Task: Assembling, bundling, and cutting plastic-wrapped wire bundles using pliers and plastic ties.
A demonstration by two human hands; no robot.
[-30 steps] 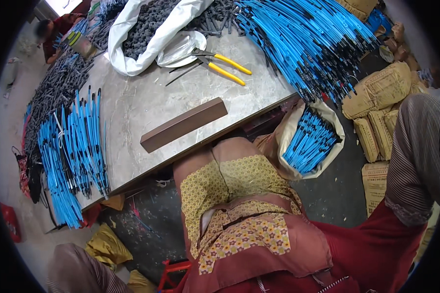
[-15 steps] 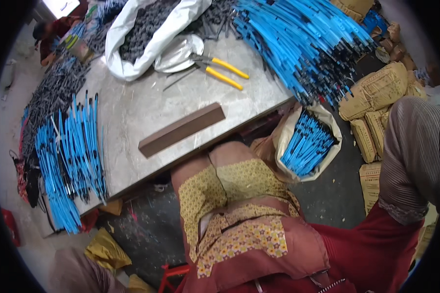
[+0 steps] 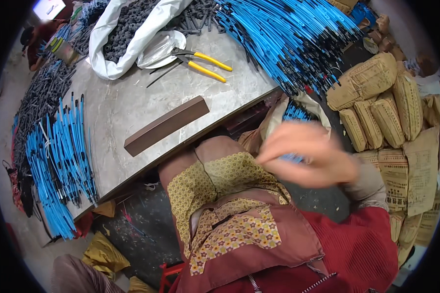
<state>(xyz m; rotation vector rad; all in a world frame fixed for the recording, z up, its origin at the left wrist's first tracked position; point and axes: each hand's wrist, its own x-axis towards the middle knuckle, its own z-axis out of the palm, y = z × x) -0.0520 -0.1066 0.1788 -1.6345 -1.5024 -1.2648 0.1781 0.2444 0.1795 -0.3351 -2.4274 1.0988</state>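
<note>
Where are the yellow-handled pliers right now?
In the head view the yellow-handled pliers lie on the grey tabletop at its far side, beside the white sack of dark parts and left of the big heap of blue rods.

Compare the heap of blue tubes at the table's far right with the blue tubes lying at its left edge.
The far-right heap of blue tubes is larger and fans out loosely, spilling past the grey table. The left-edge blue tubes are fewer, lie roughly parallel, and some look tied in bundles. Both are thin blue tubes with dark ends.
</note>
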